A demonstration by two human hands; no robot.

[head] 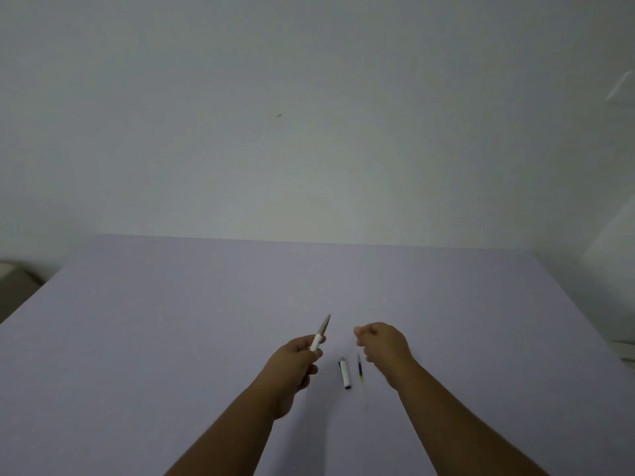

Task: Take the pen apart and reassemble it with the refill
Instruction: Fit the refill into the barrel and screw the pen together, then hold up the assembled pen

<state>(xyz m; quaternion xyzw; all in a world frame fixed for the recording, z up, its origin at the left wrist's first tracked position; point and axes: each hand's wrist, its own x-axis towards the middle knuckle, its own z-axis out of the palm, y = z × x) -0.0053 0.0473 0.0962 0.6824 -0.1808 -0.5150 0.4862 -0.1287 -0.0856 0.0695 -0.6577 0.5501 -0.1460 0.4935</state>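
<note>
Care matters now: my left hand (298, 352) has its fingers clamped on the pen barrel (320, 333), tip outward, my right hand (383, 341) curls empty above the refill (360, 369) beside the cap (345, 372) on the tabletop (171, 321), so I should pinch it mid-length.

You face a plain, pale grey-white painted wall (309, 115) with one small dark fleck (278, 115) on it. Below it spreads a flat lavender table (171, 321) under dim, even light. A beige, box-like shape (13, 286) sits at the left edge.
</note>
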